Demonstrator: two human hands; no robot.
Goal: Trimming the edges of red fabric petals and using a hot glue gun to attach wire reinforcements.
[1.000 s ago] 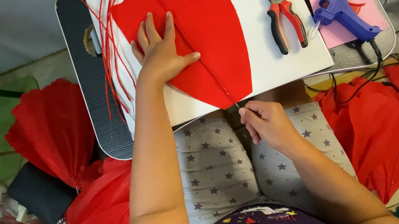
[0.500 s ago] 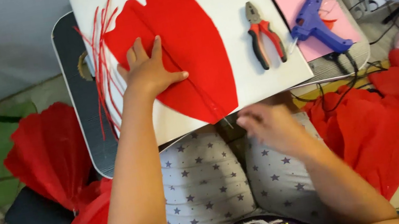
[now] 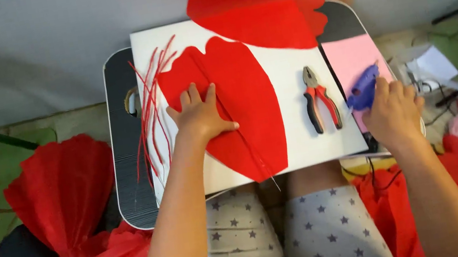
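A large red petal-shaped sheet (image 3: 238, 108) is pressed flat on the white board (image 3: 300, 141) by the left hand (image 3: 198, 115), fingers spread open. A blue glue gun (image 3: 363, 88), lying on pink paper (image 3: 351, 57), is gripped by the right hand (image 3: 392, 112). Red-handled pliers (image 3: 319, 100) lie between the hands.

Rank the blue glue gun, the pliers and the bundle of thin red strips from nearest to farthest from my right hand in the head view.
From the right hand:
1. Blue glue gun, under the hand, on the pink sheet.
2. Pliers, on the white board toward the left hand's side.
3. Bundle of thin red strips, at the board's far left edge, beyond the left hand.
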